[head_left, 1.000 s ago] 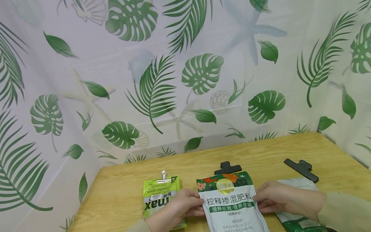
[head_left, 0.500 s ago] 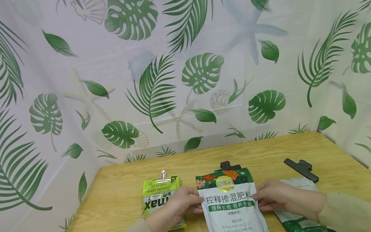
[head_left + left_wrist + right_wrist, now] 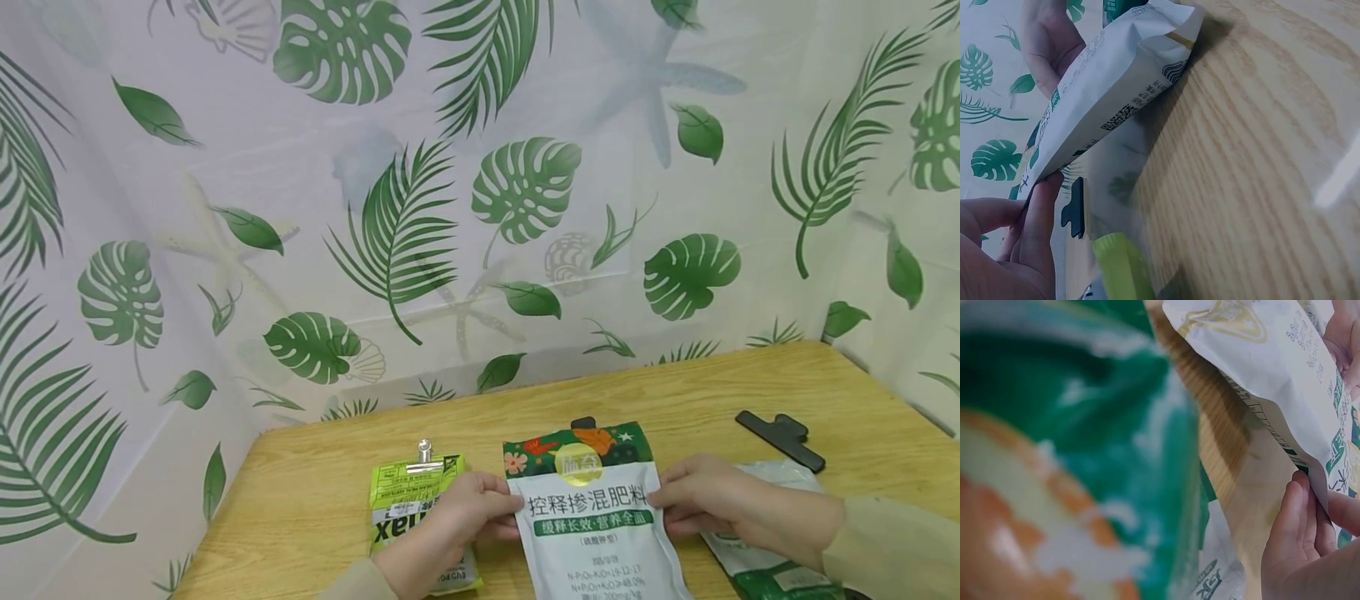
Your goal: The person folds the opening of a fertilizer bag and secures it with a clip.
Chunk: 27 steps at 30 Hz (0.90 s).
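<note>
A white fertilizer bag [image 3: 592, 533] with a green, floral-printed top band is held between both hands, its printed front facing me. My left hand [image 3: 468, 521] pinches its left edge between thumb and fingers, and my right hand [image 3: 720, 504] pinches the right edge. In the left wrist view the bag [image 3: 1104, 81] tilts, its lower end close over the table and its top edge raised. A black clip [image 3: 582, 423] peeks out behind the bag's top, mostly hidden in the head view; the left wrist view shows that clip [image 3: 1074, 209] on the table.
Left of the bag lies a yellow-green packet [image 3: 390, 500] with a silver bulldog clip [image 3: 425, 458] on its top. To the right, a white and green bag [image 3: 787, 575] lies partly under my right forearm. Another black clip [image 3: 780, 437] rests behind it on the wooden table [image 3: 300, 492].
Both hands have raised the bag slightly and shifted it a little left. Its top now covers more of the black clip behind it.
</note>
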### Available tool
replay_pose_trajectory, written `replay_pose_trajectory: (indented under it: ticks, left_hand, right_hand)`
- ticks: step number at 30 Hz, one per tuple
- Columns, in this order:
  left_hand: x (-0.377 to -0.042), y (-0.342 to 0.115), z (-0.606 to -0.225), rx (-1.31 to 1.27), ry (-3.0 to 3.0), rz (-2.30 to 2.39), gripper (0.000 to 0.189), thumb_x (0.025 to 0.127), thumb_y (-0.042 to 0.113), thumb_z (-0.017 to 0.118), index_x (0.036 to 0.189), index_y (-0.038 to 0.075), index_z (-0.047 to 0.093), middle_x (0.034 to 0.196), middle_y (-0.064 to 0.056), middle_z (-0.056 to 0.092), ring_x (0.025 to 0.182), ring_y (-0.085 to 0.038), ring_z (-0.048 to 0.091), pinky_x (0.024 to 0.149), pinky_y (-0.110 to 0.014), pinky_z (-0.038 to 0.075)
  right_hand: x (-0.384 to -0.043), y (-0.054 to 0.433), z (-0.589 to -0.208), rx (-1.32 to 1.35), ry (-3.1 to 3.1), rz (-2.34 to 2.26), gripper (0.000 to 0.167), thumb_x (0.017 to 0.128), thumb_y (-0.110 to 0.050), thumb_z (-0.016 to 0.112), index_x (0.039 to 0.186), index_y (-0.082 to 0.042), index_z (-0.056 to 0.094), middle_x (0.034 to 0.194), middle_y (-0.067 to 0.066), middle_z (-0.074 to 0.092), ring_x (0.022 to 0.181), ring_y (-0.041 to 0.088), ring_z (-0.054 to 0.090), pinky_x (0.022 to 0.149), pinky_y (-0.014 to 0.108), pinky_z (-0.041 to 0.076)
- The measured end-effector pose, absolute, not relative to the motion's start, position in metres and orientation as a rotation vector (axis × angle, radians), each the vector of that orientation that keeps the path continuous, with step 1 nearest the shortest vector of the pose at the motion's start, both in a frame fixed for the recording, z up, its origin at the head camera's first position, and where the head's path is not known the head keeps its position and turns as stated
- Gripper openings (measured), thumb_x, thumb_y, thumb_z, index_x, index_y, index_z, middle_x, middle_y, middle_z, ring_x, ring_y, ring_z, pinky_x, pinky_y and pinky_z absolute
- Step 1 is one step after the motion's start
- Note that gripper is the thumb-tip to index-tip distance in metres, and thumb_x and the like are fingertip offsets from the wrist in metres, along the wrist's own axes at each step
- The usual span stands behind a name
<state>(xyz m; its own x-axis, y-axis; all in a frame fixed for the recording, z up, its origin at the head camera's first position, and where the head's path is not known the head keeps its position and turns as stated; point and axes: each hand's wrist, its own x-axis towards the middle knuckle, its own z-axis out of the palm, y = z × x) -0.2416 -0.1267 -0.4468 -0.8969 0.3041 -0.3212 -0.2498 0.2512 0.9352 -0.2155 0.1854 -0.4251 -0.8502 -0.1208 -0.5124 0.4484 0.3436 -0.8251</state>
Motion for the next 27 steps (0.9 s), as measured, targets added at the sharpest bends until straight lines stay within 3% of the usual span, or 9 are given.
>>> replay_pose_trajectory:
  ticks: [14, 21, 27]
  left_hand:
    - [-0.247, -0.128, -0.434, 0.075, 2.153, 1.676, 0.010, 0.096, 0.004, 0.073, 0.100, -0.005, 0.074, 0.086, -0.009, 0.081, 0.064, -0.006, 0.071, 0.064, -0.022, 0.062]
    - [-0.249, -0.128, -0.426, 0.089, 2.191, 1.667, 0.010, 0.097, 0.005, 0.073, 0.101, -0.004, 0.072, 0.093, -0.013, 0.082, 0.067, -0.008, 0.072, 0.069, -0.025, 0.064]
    - [-0.252, -0.131, -0.419, 0.103, 2.211, 1.653, 0.013, 0.099, 0.009, 0.072, 0.102, -0.003, 0.072, 0.096, -0.014, 0.082, 0.069, -0.008, 0.073, 0.075, -0.028, 0.065]
  right_hand:
    - [-0.221, 0.188, -0.420, 0.216, 2.172, -1.570, 0.016, 0.099, -0.008, 0.070, 0.107, 0.004, 0.077, 0.083, -0.002, 0.079, 0.072, 0.007, 0.069, 0.071, 0.023, 0.063]
    - [-0.222, 0.191, -0.415, 0.191, 2.179, -1.596, 0.014, 0.100, -0.010, 0.070, 0.105, 0.001, 0.077, 0.088, -0.001, 0.078, 0.076, 0.010, 0.068, 0.075, 0.026, 0.063]
    - [-0.225, 0.191, -0.410, 0.113, 2.193, -1.614, 0.020, 0.101, -0.011, 0.069, 0.113, 0.004, 0.076, 0.093, -0.002, 0.078, 0.081, 0.011, 0.068, 0.079, 0.029, 0.063]
